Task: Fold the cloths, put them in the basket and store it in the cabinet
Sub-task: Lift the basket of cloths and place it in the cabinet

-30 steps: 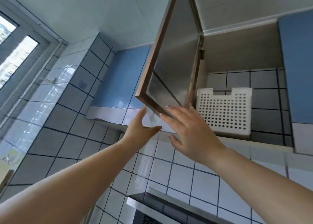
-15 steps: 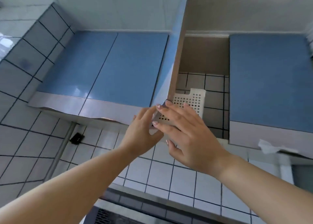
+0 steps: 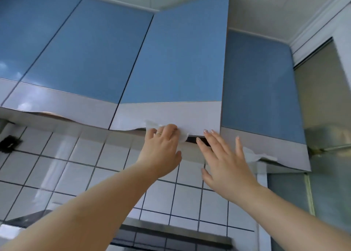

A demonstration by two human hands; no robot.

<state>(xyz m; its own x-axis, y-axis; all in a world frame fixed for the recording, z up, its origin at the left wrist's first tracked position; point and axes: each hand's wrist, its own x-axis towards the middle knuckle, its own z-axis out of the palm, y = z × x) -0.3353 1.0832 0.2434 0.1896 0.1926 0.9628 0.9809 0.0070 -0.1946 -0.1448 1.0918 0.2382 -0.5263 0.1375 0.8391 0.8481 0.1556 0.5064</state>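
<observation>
At the lower edge of the wall cabinet, the blue cabinet door (image 3: 176, 47) stands slightly ajar: its free right-hand edge juts forward of the neighbouring door (image 3: 256, 83), and a dark gap (image 3: 197, 139) shows beneath its pale bottom band. The door's long axis runs vertically; its face is turned toward the viewer and a little to the viewer's left, hinged along its left side. The basket and the cloths are not visible; presumably they lie inside the cabinet behind this door, though that cannot be confirmed from this view.

The left hand (image 3: 161, 152) reaches up to the bottom band, fingers curled over the lower edge beside a scrap of peeling white film (image 3: 152, 125); whether it grips the edge or merely presses against it cannot be told. A ring sits on one finger. The right hand (image 3: 226, 161) is held flat with fingers straight and spread, fingertips (image 3: 206, 132) at the band near the free corner, a placement suited to pushing the door home where leverage is greatest.

By judgement, the task is at its final step, closing the cabinet. A finger left in the gap could be caught.

Around these: further blue doors to the left, a second loose film scrap (image 3: 260, 155) under the right-hand door, white wall tiles (image 3: 76, 167) below, and a dark hob edge (image 3: 171, 235) at the bottom.
</observation>
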